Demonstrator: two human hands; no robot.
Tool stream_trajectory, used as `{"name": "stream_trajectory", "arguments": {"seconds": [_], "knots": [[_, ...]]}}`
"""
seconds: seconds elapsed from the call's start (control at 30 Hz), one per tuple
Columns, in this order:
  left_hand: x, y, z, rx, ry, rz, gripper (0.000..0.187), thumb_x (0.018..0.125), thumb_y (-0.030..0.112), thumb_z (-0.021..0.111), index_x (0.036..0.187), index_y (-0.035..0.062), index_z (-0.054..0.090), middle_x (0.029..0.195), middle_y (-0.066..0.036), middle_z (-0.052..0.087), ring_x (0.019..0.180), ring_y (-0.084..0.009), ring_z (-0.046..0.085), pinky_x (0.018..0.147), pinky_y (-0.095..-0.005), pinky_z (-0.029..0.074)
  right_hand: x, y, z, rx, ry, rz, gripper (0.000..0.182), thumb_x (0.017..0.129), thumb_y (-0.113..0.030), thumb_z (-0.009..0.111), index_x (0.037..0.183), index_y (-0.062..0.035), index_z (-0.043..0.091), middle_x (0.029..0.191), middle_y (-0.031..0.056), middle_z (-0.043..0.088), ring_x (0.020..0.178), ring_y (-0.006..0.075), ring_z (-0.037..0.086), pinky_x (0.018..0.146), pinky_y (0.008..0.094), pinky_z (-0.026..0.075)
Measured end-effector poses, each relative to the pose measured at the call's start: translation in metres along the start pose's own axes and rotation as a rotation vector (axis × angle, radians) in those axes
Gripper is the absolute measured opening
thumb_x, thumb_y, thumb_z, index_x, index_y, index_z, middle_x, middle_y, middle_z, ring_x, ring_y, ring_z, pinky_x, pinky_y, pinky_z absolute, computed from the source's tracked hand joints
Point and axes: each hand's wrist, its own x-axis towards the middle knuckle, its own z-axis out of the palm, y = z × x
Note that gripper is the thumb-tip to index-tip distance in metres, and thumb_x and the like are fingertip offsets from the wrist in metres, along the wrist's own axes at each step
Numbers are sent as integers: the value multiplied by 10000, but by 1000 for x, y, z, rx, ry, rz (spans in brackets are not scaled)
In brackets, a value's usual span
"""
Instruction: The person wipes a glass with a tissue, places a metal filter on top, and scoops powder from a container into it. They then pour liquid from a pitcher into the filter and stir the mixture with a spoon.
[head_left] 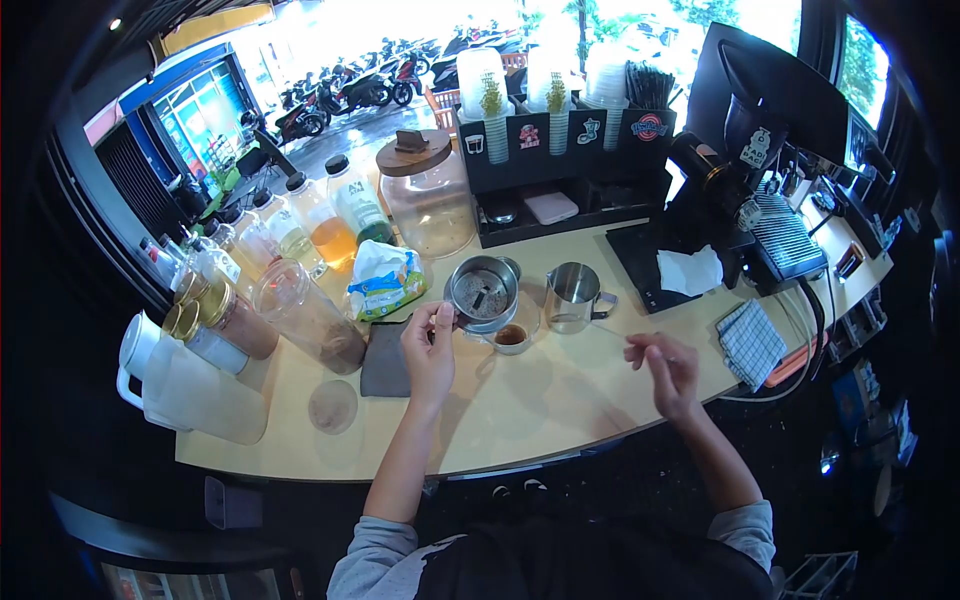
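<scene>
Near the middle of the counter, my left hand (430, 350) is closed at the near left edge of a round metal cup (500, 320) with dark, frothy liquid inside. Just in front of that cup sits a small dish (511, 341) of brown powder. A steel pitcher (573, 300), its handle pointing right, stands beside them. My right hand (668, 375) hovers over the counter to the right of the pitcher. Its fingers are loosely bent and apart, slightly blurred, and I see nothing held in them.
Bottles, jars and a plastic jug (200, 390) crowd the left side. A wipes pack (385, 280) and a dark cloth (388, 360) lie left of the cup. Behind are a lidded glass jar (430, 210) and a cup rack (560, 150); right, a coffee machine (790, 235) and checked cloth (752, 343).
</scene>
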Motion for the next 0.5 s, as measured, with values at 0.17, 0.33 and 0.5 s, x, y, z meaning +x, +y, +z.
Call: {"name": "stream_trajectory", "arguments": {"seconds": [0.17, 0.33, 0.5], "knots": [[-2, -4, 1, 8, 2, 21, 236, 939, 222, 558, 882, 2, 621, 770, -18, 613, 724, -69, 534, 680, -233, 398, -15, 19, 21, -170, -125, -107, 184, 865, -35, 549, 1013, 28, 640, 768, 124, 627, 638, 198, 584, 605, 288, 468], [-3, -9, 2, 11, -7, 38, 232, 932, 226, 569, 882, 7, 628, 768, -19, 611, 733, -74, 529, 676, -231, 393, -22, 37, 20, -304, -321, -132, 232, 775, -27, 622, 1005, -1, 627, 758, 119, 602, 677, 260, 585, 637, 342, 487], [-7, -11, 3, 18, -2, 38, 220, 914, 218, 595, 878, 4, 635, 787, -31, 616, 732, -82, 529, 671, -233, 394, -26, 61, 21, -436, -382, -188, 215, 752, -26, 629, 963, -11, 595, 772, 118, 601, 684, 299, 577, 672, 363, 493]]}}
